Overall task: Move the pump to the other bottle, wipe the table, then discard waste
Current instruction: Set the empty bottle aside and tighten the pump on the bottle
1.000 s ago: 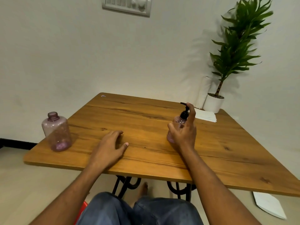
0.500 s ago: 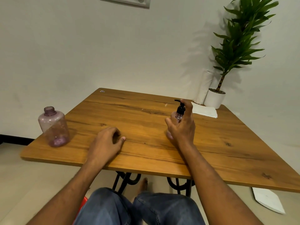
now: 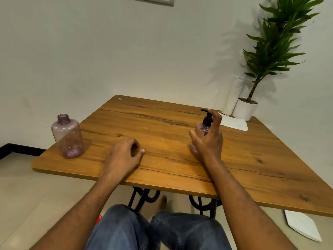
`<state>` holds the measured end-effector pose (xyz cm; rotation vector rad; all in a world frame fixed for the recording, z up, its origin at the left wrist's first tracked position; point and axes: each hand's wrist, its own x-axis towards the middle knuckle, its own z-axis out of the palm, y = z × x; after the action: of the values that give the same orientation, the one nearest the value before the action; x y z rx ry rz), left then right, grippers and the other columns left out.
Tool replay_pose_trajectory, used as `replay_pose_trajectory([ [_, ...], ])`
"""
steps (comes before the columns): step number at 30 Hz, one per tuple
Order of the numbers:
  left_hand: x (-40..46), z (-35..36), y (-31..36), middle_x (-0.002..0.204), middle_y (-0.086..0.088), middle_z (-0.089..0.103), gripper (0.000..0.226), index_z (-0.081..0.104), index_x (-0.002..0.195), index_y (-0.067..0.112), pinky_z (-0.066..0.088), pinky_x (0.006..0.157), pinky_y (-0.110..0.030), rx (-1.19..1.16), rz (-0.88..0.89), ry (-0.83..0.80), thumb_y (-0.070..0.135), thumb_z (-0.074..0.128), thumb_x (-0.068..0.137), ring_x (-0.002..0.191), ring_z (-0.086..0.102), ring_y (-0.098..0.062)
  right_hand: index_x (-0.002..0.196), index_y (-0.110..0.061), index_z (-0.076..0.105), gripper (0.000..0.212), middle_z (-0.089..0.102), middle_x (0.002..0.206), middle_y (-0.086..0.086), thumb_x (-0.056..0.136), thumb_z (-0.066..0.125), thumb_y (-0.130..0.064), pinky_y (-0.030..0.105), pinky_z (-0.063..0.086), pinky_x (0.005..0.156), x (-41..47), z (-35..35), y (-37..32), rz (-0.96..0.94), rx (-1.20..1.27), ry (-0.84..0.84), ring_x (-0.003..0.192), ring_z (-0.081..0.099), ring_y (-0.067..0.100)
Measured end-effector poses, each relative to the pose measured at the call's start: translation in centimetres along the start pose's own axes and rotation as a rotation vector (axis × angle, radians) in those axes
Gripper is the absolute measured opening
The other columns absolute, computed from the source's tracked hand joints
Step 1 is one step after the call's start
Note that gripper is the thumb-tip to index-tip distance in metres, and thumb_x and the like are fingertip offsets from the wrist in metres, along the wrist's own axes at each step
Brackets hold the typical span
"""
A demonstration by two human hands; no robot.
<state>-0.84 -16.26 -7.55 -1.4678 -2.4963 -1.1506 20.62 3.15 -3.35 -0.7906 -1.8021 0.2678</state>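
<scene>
A clear purple bottle [image 3: 201, 129] with a black pump [image 3: 207, 118] stands right of centre on the wooden table [image 3: 162, 127]. My right hand [image 3: 209, 141] wraps around this bottle from the near side, its index finger raised beside the pump head. Most of the bottle's body is hidden behind the hand. A second, wider purple bottle [image 3: 67, 136] with an open neck and no cap stands near the table's left corner. My left hand [image 3: 123, 156] rests on the table near the front edge, fingers curled under, holding nothing.
A folded white cloth or paper [image 3: 233, 122] lies at the far right of the table, beside a potted plant [image 3: 246, 109] and a white roll [image 3: 232, 96] against the wall. A white sheet [image 3: 302, 225] lies on the floor under the right edge.
The camera has tilted slightly. My left hand's fingers have curled in from flat. My right hand stays on the pump bottle.
</scene>
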Motion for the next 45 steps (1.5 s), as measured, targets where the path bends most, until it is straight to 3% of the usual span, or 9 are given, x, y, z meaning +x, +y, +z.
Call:
replay_pose_trajectory([
  [5, 0.0, 0.2, -0.1, 0.108, 0.015, 0.058, 0.027, 0.068, 0.116, 0.028, 0.045, 0.083, -0.030, 0.001, 0.008, 0.001, 0.046, 0.070, 0.096, 0.103, 0.055, -0.008, 0.152, -0.040, 0.022, 0.089, 0.061, 0.109, 0.004, 0.081, 0.074, -0.025, 0.022, 0.050, 0.063, -0.3, -0.3, 0.0, -0.008, -0.008, -0.016, 0.084, 0.064, 0.017],
  [11, 0.0, 0.0, 0.0, 0.110, 0.014, 0.061, 0.026, 0.068, 0.114, 0.028, 0.045, 0.083, -0.030, 0.002, 0.002, -0.002, 0.047, 0.070, 0.096, 0.104, 0.056, -0.008, 0.147, -0.033, 0.029, 0.077, 0.064, 0.099, 0.004, 0.079, 0.063, -0.040, 0.045, 0.062, 0.064, -0.2, -0.4, -0.5, 0.041, 0.063, -0.017, 0.075, 0.068, 0.023],
  [21, -0.3, -0.7, 1.0, 0.118, 0.010, 0.062, 0.027, 0.065, 0.117, 0.028, 0.048, 0.090, -0.033, 0.019, -0.035, -0.052, 0.046, 0.069, 0.097, 0.113, 0.057, -0.012, 0.162, -0.043, 0.011, 0.105, 0.062, 0.124, 0.009, 0.084, 0.079, -0.025, 0.030, 0.060, 0.065, -0.5, -0.6, 0.0, 0.031, 0.006, -0.049, 0.081, 0.066, 0.014],
  [24, -0.5, -1.0, 1.8, 0.129, 0.004, 0.064, 0.035, 0.064, 0.129, 0.028, 0.046, 0.092, -0.033, 0.014, -0.061, -0.075, 0.043, 0.069, 0.098, 0.121, 0.057, -0.016, 0.164, -0.039, 0.004, 0.114, 0.047, 0.151, 0.016, 0.084, 0.083, -0.027, 0.024, 0.056, 0.074, -0.4, -1.5, -0.5, 0.041, 0.068, -0.091, 0.101, 0.065, -0.004],
  [26, -0.8, -1.1, 2.8, 0.136, 0.000, 0.063, 0.040, 0.063, 0.136, 0.029, 0.043, 0.091, -0.033, -0.045, -0.100, -0.036, 0.041, 0.070, 0.098, 0.127, 0.057, -0.020, 0.164, -0.041, 0.001, 0.120, 0.026, 0.163, 0.013, 0.082, 0.087, -0.030, 0.028, 0.048, 0.089, -0.4, -2.4, -0.8, 0.091, 0.135, -0.118, 0.128, 0.047, -0.006],
  [29, -1.1, -0.3, 5.2, 0.144, 0.001, 0.061, 0.041, 0.063, 0.139, 0.035, 0.042, 0.092, -0.033, -0.142, -0.067, -0.031, 0.040, 0.071, 0.098, 0.133, 0.054, -0.018, 0.162, -0.042, 0.015, 0.104, 0.028, 0.161, 0.002, 0.085, 0.084, -0.031, 0.028, 0.047, 0.092, -1.2, -3.8, -0.8, 0.265, 0.252, -0.092, 0.135, 0.043, 0.011],
  [35, 0.9, 4.6, 13.8, 0.162, 0.001, 0.051, 0.061, 0.047, 0.158, 0.024, 0.044, 0.117, -0.030, -0.648, -0.022, -0.397, 0.019, 0.068, 0.101, 0.149, 0.049, -0.016, 0.145, -0.020, 0.059, 0.052, 0.066, 0.135, -0.001, 0.095, 0.075, -0.019, 0.036, 0.062, 0.096, -3.9, -5.2, -0.6, 0.482, 0.414, -0.057, 0.120, 0.066, 0.011],
  [40, 2.6, 7.4, 16.8, 0.153, 0.002, 0.060, 0.066, 0.046, 0.158, 0.017, 0.050, 0.075, -0.006, -0.706, -0.105, -0.305, -0.001, 0.065, 0.098, 0.121, 0.055, 0.002, 0.146, -0.020, 0.059, 0.054, 0.066, 0.140, -0.001, 0.095, 0.076, -0.018, 0.014, 0.058, 0.080, -3.9, -5.2, -0.3, 0.470, 0.405, -0.041, 0.119, 0.067, 0.009],
  [45, 2.6, 8.2, 18.8, 0.151, 0.000, 0.062, 0.067, 0.051, 0.154, 0.013, 0.053, 0.105, -0.021, -0.728, -0.062, -0.330, -0.006, 0.069, 0.093, 0.134, 0.061, -0.010, 0.152, -0.020, 0.054, 0.062, 0.056, 0.147, -0.002, 0.095, 0.075, -0.011, 0.006, 0.054, 0.075, -3.1, -7.1, 0.9, 0.458, 0.385, -0.068, 0.118, 0.062, 0.004],
])
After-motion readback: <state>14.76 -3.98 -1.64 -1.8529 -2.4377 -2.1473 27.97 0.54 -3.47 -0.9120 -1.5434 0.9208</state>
